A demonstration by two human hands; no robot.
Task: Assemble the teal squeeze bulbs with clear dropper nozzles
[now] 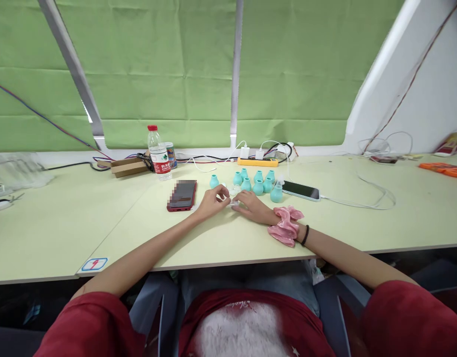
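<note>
My left hand (213,202) is closed in a pinch on a small clear plastic piece (233,203) just above the table. From the other side, the fingers of my right hand (253,207) close on the same piece, whose exact shape is too small to make out. Right behind my fingertips lies a little heap of clear plastic pieces (234,190). Several small turquoise bulb-shaped bottles (257,187) stand behind my right hand, open at the neck. One turquoise bottle (276,194) nearest my right wrist bears a clear top. Another single bottle (213,181) stands behind my left hand.
A red-edged phone (182,195) lies left of my hands. To the right, a second phone (301,190) is plugged into a white cable (362,204). At the back are a water bottle (159,153), a can (171,154), a cardboard box (130,167) and a yellow power strip (257,162).
</note>
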